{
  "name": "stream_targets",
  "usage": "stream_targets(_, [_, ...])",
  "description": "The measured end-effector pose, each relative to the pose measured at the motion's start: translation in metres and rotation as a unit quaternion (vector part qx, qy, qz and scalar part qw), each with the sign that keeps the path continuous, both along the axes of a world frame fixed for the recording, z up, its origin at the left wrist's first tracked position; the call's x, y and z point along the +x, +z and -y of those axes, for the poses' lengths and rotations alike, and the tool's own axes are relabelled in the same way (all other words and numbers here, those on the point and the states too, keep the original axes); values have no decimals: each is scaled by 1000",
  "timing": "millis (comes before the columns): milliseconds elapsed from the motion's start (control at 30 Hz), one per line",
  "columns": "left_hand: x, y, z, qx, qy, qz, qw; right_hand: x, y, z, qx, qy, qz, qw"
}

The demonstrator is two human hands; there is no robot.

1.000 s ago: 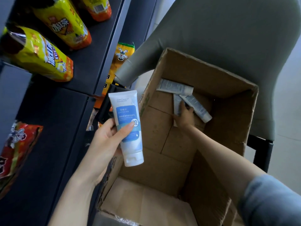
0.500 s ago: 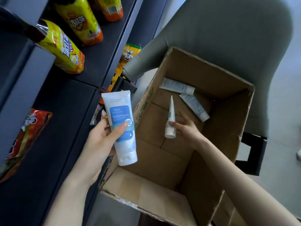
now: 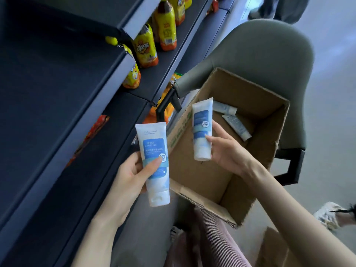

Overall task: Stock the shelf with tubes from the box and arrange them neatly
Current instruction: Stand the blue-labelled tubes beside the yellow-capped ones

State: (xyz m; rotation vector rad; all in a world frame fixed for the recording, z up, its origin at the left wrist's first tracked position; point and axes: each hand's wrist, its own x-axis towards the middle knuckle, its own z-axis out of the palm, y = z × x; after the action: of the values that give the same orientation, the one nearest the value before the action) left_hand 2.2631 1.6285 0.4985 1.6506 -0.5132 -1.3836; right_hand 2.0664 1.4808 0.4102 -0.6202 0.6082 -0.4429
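while left hand [image 3: 133, 176] grips one tube [image 3: 154, 164] mid-body, right hand [image 3: 227, 149] pinches another tube [image 3: 202, 130] above the box [image 3: 260, 105]; two more inside. likely light, squashy, slick plastic, so grab mid-body, not cap.

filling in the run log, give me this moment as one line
left hand: holds left tube | right hand: holds right tube over box | box: two tubes inside
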Motion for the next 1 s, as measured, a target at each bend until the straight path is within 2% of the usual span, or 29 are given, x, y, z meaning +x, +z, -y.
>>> stream_targets(300, [16,78,-96,-115,103,95,983,23,107,-72,-101,60,-2,993])
stream_targets(467, [26,130,-148,-182,147,143,962,48,183,-106,-182,96,-33,978])
stream_targets(633, [39,186,-191,-240,174,192,936,83,251,-139,-260,115,-5,959])
stream_targets(800, [52,239,-239,-285,205,247,903,122,310,-173,-331,170,58,927])
stream_targets(1000, [53,278,-293,-292,245,336,861,163,352,-215,-410,226,105,878])
